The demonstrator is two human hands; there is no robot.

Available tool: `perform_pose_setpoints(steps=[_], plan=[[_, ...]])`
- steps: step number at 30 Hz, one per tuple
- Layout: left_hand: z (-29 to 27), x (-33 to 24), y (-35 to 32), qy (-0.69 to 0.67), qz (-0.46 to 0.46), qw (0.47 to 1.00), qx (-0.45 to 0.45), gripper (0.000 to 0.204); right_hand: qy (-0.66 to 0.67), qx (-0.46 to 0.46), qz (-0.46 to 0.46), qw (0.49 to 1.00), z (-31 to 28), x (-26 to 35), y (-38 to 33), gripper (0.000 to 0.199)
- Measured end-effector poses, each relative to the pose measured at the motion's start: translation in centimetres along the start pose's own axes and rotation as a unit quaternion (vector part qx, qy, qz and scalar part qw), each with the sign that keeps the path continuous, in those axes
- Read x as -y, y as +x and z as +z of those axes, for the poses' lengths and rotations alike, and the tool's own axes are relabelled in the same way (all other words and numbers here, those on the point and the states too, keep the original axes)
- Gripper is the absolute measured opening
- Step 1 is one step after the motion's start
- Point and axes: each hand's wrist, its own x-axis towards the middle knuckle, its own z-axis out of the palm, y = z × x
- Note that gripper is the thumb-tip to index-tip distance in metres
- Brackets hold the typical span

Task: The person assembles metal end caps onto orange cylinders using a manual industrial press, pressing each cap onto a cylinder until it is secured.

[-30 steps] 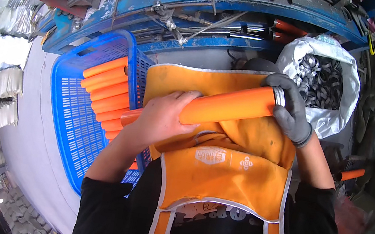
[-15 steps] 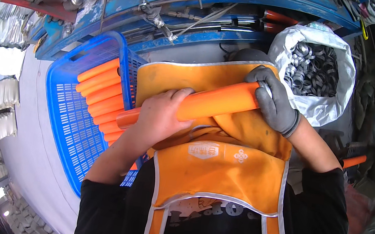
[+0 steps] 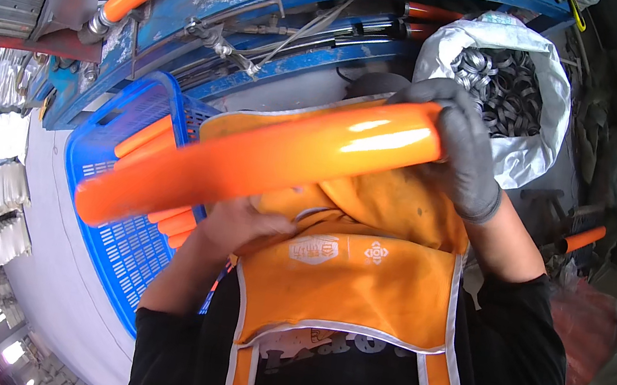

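Across our lap: the orange tube slants like a bar, blocking our left hand from the bench side.
Blue basket: from above, we find its middle crossed by the tube; mesh shows uncovered on the near side.
Pale floor: left of the basket, we have an open strip.
White sack: its mouth gapes upward, but our gloved right hand overlaps the near left rim.
Blue bench: it walls off our far side, metal fittings jutting out.
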Motion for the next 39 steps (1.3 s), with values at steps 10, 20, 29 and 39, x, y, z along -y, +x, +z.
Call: perform_pose_setpoints(steps=[10, 20, 29, 39], plan=[[-9.4, -3.4, 1.2, 0.025, 0.111, 0.918, -0.38, 0.067, -0.592, 0.117, 0.355, 0.714, -10.4, -22.1, -3.0, 0.048], [-7.3, -4.7, 0.8, 0.373, -0.131, 0.899, -0.189, 0.054, 0.177, -0.213, 0.257, 0.926, -10.7, -20.1, -3.7, 0.032], [-3.1, -4.4, 1.1, 0.3, -0.21, 0.93, 0.022, 0.055, -0.238, 0.079, -0.074, 0.965, -3.2, -2.1, 0.3, 0.064], [-1.5, -3.0, 0.8, 0.291, -0.199, 0.934, 0.055, 0.056, -0.053, 0.074, -0.101, 0.991, -1.6, -3.7, -0.5, 0.052]])
